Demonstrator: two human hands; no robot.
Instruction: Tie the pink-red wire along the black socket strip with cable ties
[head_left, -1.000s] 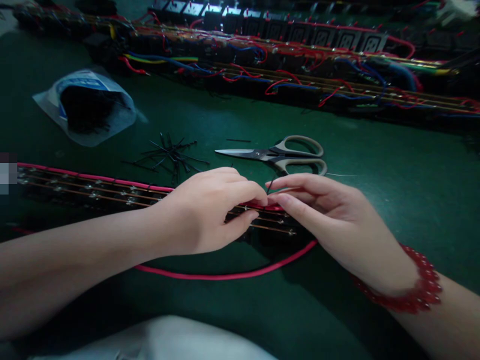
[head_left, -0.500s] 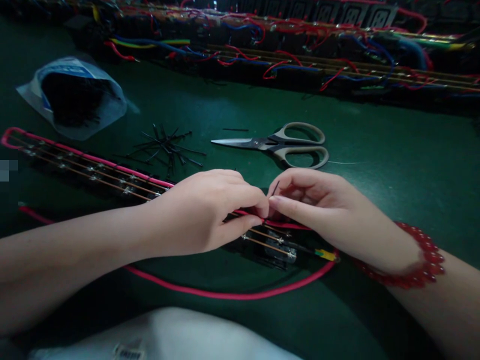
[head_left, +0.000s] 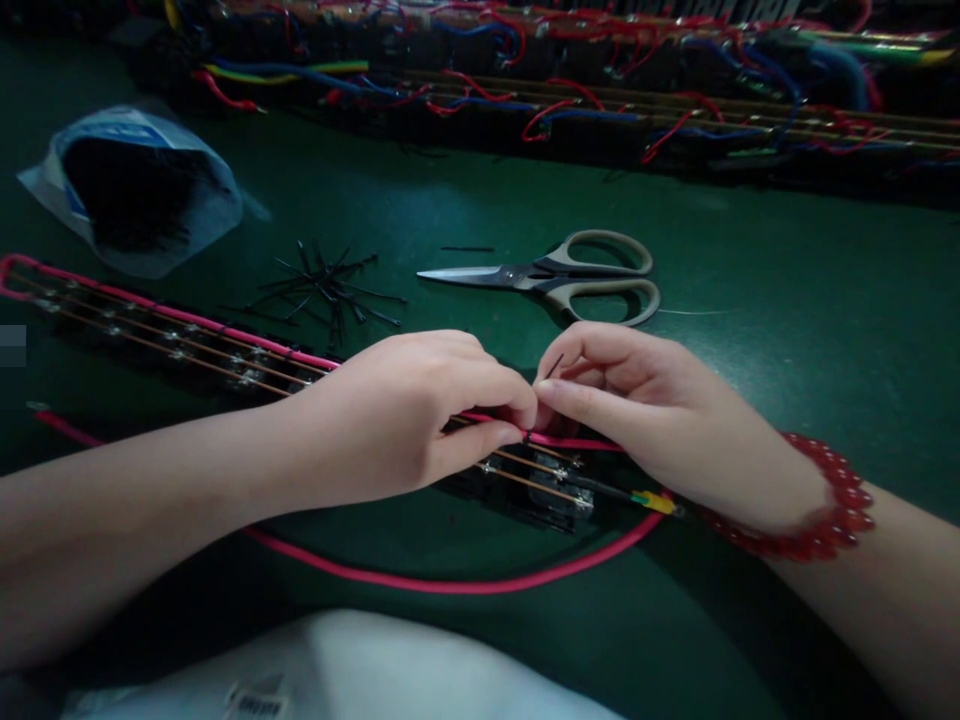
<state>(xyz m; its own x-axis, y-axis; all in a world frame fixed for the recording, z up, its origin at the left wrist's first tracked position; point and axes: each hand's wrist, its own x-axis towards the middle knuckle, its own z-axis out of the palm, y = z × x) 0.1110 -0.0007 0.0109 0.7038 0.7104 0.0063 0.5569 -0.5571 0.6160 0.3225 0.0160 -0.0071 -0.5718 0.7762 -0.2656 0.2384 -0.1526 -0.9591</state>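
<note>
My left hand [head_left: 450, 410] is closed, thumb and fingers pinching the red cable [head_left: 292, 352] where it runs along the strip of sockets [head_left: 247, 375] with bare copper rods. A thin black cable tie [head_left: 555, 366] pokes up between the thumb and forefinger of my right hand [head_left: 630, 395], which is closed too. Both sets of fingertips nearly meet over the strip. Beside the left thumb, a small dark loop [head_left: 528, 437] circles the red cable. The tie's lower part is hidden by my fingers. A yellow-green wire end [head_left: 652, 501] sticks out at the strip's right end.
Scissors [head_left: 517, 278] lie just beyond my hands, with loose cable ties [head_left: 330, 285] to their left. An open plastic bag [head_left: 214, 215] of black ties stands at the far left. Wired socket strips [head_left: 600, 110] run along the back. The cable's free length curves across the near side.
The view has shifted slightly. Both hands keep their pinch at the same spot, and the cable tie's end stays between the right thumb and forefinger.
</note>
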